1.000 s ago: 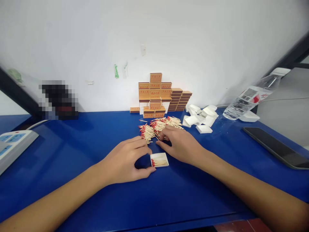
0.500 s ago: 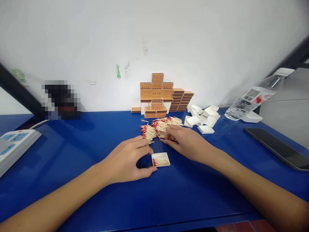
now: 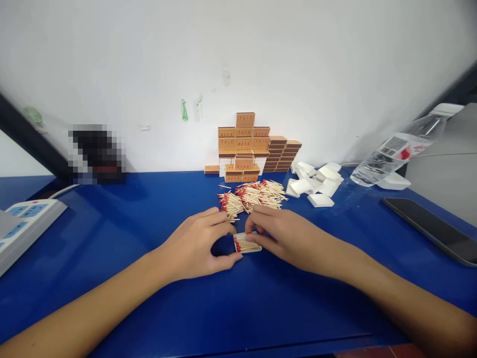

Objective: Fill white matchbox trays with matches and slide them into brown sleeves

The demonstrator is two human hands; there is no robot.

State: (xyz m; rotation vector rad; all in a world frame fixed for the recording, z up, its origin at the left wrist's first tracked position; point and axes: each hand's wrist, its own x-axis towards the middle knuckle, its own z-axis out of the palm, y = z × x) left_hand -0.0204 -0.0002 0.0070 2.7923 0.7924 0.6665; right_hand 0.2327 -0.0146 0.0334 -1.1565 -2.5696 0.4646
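A small white matchbox tray [image 3: 251, 249] lies on the blue table with red-tipped matches [image 3: 241, 245] in it, heads to the left. My left hand [image 3: 203, 243] steadies the tray's left end between thumb and forefinger. Over the tray's right part, my right hand [image 3: 274, 231] has thumb and fingers pinched on matches, and it hides part of the tray. Just behind both hands is a loose pile of matches [image 3: 257, 194], heads mostly to the left.
Orange matchboxes [image 3: 244, 144] stand stacked by the wall. Several white trays [image 3: 321, 200] lie jumbled behind on the right. A leaning water bottle [image 3: 398, 146] and a black phone [image 3: 428, 228] are farther right; a power strip [image 3: 30, 228] lies at the left.
My right hand has come from the match pile toward me and now sits over the tray. More matches show in the tray. My left hand stays at its left end.
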